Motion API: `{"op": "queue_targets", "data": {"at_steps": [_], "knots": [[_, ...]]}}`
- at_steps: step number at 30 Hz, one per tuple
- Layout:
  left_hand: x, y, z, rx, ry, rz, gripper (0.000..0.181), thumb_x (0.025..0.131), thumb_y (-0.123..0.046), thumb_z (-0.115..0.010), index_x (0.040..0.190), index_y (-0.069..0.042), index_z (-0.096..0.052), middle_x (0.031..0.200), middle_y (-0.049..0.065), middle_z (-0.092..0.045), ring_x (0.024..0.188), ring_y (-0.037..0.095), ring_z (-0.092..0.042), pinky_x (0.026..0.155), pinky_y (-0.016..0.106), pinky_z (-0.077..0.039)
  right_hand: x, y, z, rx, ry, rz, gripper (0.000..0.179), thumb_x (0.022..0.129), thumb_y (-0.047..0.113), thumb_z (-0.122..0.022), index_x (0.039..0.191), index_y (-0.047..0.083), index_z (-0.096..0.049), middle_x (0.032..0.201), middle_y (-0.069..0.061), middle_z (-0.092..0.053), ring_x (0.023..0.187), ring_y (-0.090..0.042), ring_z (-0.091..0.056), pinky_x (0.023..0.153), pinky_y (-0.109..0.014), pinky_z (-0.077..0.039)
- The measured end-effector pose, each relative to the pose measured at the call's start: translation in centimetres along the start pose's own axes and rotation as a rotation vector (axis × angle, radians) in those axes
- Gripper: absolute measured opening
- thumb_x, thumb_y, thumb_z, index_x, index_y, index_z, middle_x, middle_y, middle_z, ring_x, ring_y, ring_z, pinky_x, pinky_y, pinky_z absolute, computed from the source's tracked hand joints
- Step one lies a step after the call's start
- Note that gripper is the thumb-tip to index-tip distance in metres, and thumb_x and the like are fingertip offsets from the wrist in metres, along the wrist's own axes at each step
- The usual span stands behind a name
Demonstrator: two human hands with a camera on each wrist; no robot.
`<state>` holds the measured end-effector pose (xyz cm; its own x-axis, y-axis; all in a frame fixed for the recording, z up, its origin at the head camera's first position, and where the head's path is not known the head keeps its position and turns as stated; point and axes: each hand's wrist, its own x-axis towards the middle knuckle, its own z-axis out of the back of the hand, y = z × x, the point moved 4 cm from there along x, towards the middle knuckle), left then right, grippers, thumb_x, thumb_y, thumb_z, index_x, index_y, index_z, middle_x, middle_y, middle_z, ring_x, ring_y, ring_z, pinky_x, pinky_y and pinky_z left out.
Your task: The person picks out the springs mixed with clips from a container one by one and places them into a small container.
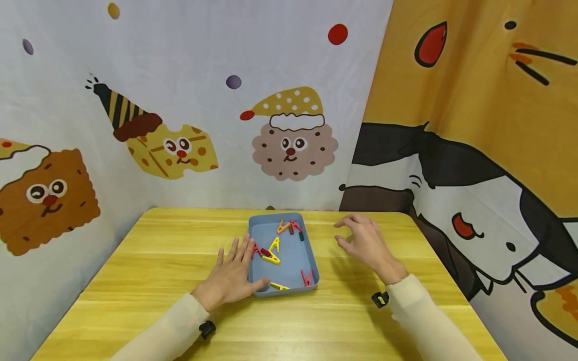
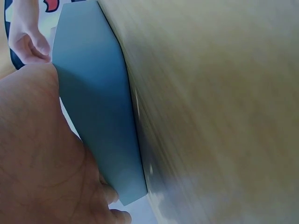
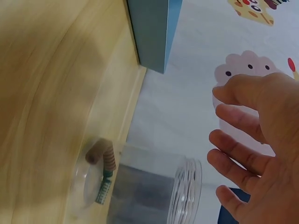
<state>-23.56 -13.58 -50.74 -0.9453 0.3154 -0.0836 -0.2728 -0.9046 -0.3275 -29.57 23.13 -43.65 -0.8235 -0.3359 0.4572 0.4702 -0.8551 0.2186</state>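
A shallow grey-blue tray (image 1: 289, 273) lies on the table. My left hand (image 1: 232, 273) rests across its left rim, fingers spread straight; in the left wrist view the palm lies over the tray's side (image 2: 93, 84). Inside are several small clothespins, among them a yellow one (image 1: 272, 258), an orange one (image 1: 283, 227) and a pink one (image 1: 306, 278). A dark green piece (image 1: 301, 235) and a dark red piece (image 1: 266, 252) lie among them. To the right, my right hand (image 1: 363, 240) hovers with loosely bent fingers, holding nothing. Below it stands a clear jar (image 3: 145, 186) with a threaded mouth.
Small brown (image 3: 100, 151) and green (image 3: 103, 190) pieces lie at the jar's bottom. Around the tray stretches the wooden table (image 1: 180, 240). A printed cloth (image 1: 189, 50) with cartoon figures hangs behind it, and a yellow one (image 1: 487, 100) at the right.
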Motion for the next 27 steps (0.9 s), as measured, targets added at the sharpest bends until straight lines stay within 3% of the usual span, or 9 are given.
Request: {"op": "queue_targets", "data": {"at_steps": [4, 11, 19, 27], "knots": [[0.0, 0.0, -0.1, -0.009, -0.002, -0.005, 0.123, 0.107, -0.080, -0.065, 0.188, -0.004, -0.013, 0.199, 0.016, -0.004, 0.184, 0.051, -0.009, 0.140, 0.086, -0.011, 0.3, 0.5, -0.5, -0.009, 0.004, 0.016, 0.029, 0.096, 0.022, -0.097, 0.123, 0.015, -0.088, 0.132, -0.010, -0.082, 0.127, -0.041, -0.076, 0.109, -0.070, -0.058], [0.1, 0.0, -0.1, 0.005, -0.003, -0.003, 0.122, 0.108, -0.081, -0.063, 0.188, -0.005, -0.011, 0.199, 0.016, -0.002, 0.184, 0.049, -0.007, 0.141, 0.085, -0.011, 1.2, 1.3, -1.3, 0.014, 0.044, 0.020, 0.028, 0.099, 0.024, -0.095, 0.124, 0.014, -0.088, 0.134, -0.012, -0.081, 0.131, -0.041, -0.074, 0.114, -0.069, -0.057], [0.1, -0.1, 0.0, 0.002, 0.000, -0.006, 0.122, 0.107, -0.080, -0.064, 0.188, -0.004, -0.012, 0.199, 0.016, -0.003, 0.184, 0.050, -0.008, 0.141, 0.085, -0.011, 2.1, 1.7, -2.0, 0.064, 0.067, 0.016, 0.028, 0.100, 0.025, -0.094, 0.125, 0.015, -0.088, 0.130, -0.010, -0.082, 0.120, -0.036, -0.079, 0.100, -0.060, -0.063], [-0.1, -0.3, 0.2, -0.005, 0.003, -0.003, 0.124, 0.107, -0.081, -0.065, 0.188, -0.004, -0.012, 0.199, 0.016, -0.003, 0.184, 0.050, -0.009, 0.140, 0.086, -0.012, 3.1, 2.0, -3.5, 0.087, 0.146, -0.021, 0.027, 0.103, 0.030, -0.091, 0.128, 0.018, -0.088, 0.137, -0.011, -0.081, 0.127, -0.036, -0.078, 0.106, -0.058, -0.065]]}}
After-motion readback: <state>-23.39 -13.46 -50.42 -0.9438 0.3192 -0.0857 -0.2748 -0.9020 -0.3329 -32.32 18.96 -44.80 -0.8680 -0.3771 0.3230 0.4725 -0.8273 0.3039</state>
